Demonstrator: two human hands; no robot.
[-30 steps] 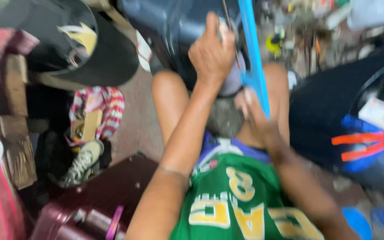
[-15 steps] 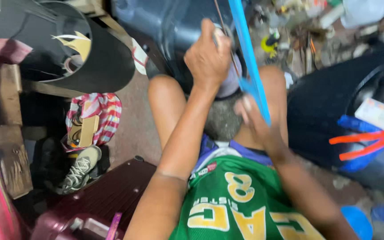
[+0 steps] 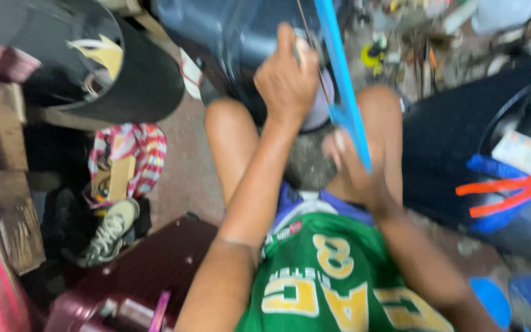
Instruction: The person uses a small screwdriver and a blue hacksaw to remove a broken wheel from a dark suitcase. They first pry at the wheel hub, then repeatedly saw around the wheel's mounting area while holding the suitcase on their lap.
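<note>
Between the raised knees, near scene centre, a blue strip (image 3: 344, 92) was seen running from the far edge down toward the lap, slightly tilted. It was pinched low by the right hand (image 3: 354, 169), fingers closed narrowly around its lower end. The left hand (image 3: 287, 83) was held farther out, curled tight around a thin dark rod or wire (image 3: 310, 43) beside the strip; the exact grip was blurred and could not be resolved. Behind both hands a rounded grey object (image 3: 307, 163) was partly hidden; its kind could not be told.

Handling, as judged: the strip looked light, thin and flexible along its length, fairly slick. It was judged likely to bow if held only at one end, so hold points low and high would suit. The rod looked stiff and light.

Containers: a large dark blue tub (image 3: 216, 24) was seen at the far side, contents not visible. A maroon case (image 3: 136, 270) lay at near left, lid shut. A striped bag (image 3: 133, 154) at left was open, with a flat tan piece sticking out. A dark bin (image 3: 462, 135) stood at right with blue and orange straps (image 3: 511, 187) over it, its inside hidden. A sneaker (image 3: 109, 230) lay on the floor (image 3: 182, 166) near the bag.
</note>
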